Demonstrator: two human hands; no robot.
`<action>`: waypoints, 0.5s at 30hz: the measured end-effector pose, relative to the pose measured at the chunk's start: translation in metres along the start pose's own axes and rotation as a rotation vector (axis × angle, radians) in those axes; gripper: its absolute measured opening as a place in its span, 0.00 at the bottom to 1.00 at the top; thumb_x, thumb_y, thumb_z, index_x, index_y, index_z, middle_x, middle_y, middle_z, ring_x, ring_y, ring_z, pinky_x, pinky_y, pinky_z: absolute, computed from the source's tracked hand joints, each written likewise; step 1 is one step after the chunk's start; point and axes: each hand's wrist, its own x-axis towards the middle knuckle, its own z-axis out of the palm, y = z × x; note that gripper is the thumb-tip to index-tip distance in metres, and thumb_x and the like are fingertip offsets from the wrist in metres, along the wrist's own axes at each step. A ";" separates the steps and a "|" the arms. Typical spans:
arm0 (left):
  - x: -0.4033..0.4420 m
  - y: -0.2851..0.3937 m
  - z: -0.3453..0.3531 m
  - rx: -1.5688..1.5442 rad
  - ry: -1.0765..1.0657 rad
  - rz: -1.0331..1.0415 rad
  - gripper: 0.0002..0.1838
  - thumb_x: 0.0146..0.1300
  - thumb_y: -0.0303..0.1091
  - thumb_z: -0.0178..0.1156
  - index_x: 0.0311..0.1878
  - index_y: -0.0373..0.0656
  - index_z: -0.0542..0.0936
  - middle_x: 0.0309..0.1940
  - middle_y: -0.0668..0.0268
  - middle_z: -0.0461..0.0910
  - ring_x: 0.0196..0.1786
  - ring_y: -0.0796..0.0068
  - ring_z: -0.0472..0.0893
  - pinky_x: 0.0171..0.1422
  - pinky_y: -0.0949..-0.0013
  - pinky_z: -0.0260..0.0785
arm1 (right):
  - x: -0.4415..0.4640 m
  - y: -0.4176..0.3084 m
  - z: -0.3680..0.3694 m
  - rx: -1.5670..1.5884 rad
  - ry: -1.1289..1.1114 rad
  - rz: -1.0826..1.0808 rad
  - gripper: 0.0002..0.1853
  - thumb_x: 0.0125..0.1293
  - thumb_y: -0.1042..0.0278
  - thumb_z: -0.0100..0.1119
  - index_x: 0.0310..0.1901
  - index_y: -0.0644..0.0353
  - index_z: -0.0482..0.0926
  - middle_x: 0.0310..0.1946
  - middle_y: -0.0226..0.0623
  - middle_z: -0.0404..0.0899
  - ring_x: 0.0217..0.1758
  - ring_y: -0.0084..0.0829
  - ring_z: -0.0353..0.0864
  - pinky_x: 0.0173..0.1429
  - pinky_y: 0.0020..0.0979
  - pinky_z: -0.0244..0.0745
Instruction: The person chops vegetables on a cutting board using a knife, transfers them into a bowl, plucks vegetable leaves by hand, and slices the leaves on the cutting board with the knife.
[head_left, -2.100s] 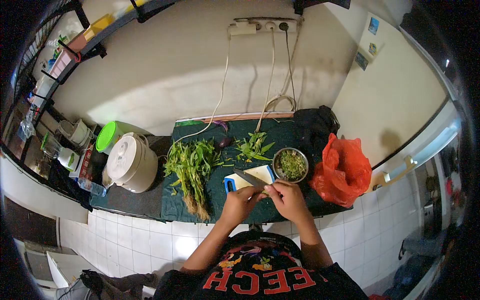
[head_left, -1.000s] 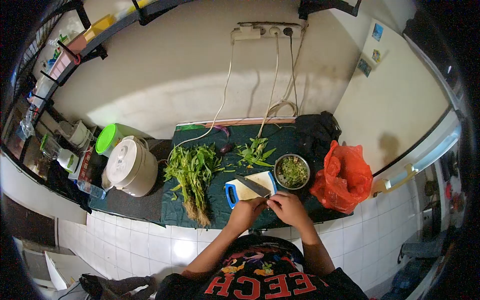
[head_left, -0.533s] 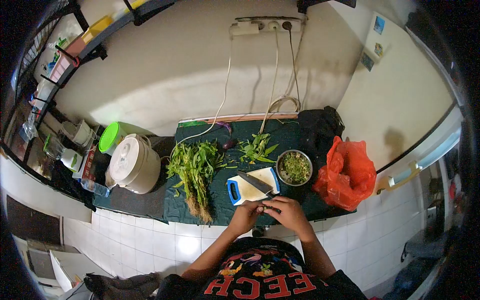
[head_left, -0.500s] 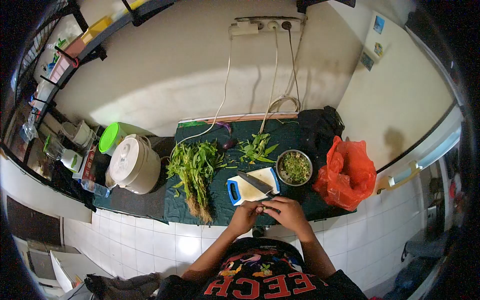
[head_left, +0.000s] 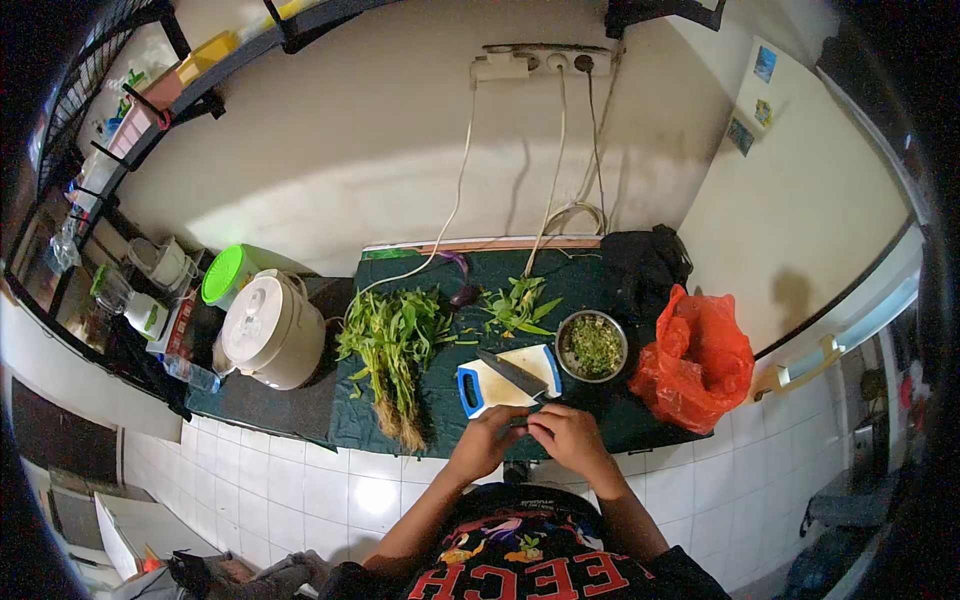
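Note:
My left hand [head_left: 484, 443] and my right hand [head_left: 573, 441] are close together at the table's front edge, fingers bent in and pinching. Whatever is between the fingertips is too small and hidden to name. Just beyond them lies a white cutting board [head_left: 497, 381] with blue ends, and a knife [head_left: 516, 373] rests slantwise on it. A metal bowl [head_left: 623, 365] of chopped green and pale pieces [head_left: 591, 348] stands right of the board. Behind the board is a small heap of green leaves [head_left: 520, 305]. A large leafy bunch with roots [head_left: 395, 345] lies to the left.
A red plastic bag [head_left: 692, 362] stands open at the right, with a black bag [head_left: 645, 268] behind it. At the left are a rice cooker [head_left: 270, 330] and a green-lidded container [head_left: 228, 274]. A purple eggplant [head_left: 463, 293] lies at the back; a cable [head_left: 466, 170] hangs down the wall.
My hands have shifted slightly and their fingertips are closer together. A thin greenish piece seen at my right fingers before is now mostly hidden. The camera view has moved a little.

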 end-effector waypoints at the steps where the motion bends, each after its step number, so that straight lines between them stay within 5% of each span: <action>1: 0.001 0.004 -0.001 -0.001 -0.002 -0.001 0.16 0.64 0.29 0.64 0.55 0.39 0.79 0.47 0.53 0.83 0.51 0.51 0.82 0.55 0.58 0.74 | -0.002 0.000 -0.001 0.000 0.000 0.002 0.09 0.63 0.62 0.64 0.39 0.57 0.84 0.36 0.37 0.84 0.36 0.43 0.84 0.40 0.39 0.80; 15: -0.008 0.003 0.022 0.207 0.096 0.074 0.12 0.60 0.30 0.66 0.47 0.41 0.82 0.37 0.55 0.85 0.42 0.52 0.85 0.45 0.57 0.77 | -0.021 0.000 0.002 0.121 0.063 0.232 0.13 0.66 0.59 0.64 0.40 0.62 0.85 0.33 0.43 0.83 0.31 0.42 0.84 0.36 0.37 0.78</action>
